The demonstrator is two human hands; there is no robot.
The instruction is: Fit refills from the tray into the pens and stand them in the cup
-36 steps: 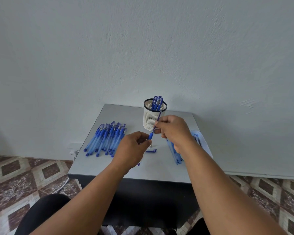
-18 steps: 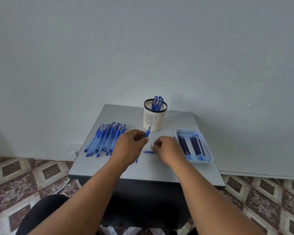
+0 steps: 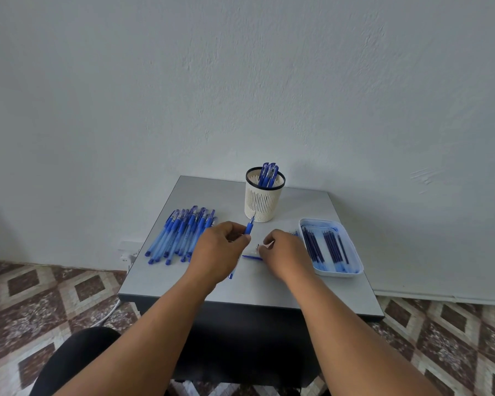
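Observation:
My left hand [image 3: 220, 252] grips a blue pen [image 3: 249, 228] by its barrel, tip pointing up toward the white slotted cup [image 3: 263, 201]. The cup holds several blue pens [image 3: 269, 174]. My right hand [image 3: 286, 255] rests low on the table with its fingertips pinching a small pale pen part [image 3: 258, 247]. A blue cap [image 3: 252, 257] lies on the table just under those fingers. The white tray [image 3: 337, 273] with several dark refills [image 3: 326, 247] sits right of my right hand.
A pile of several blue pens [image 3: 180, 235] lies on the left of the grey table [image 3: 269, 290]. The wall rises directly behind the cup. A white cable [image 3: 109, 312] runs across the patterned tile floor at the table's left.
My right hand came down from the pen tip near the cup to the table beside the blue cap, uncovering the tray. The left hand and its pen barely moved.

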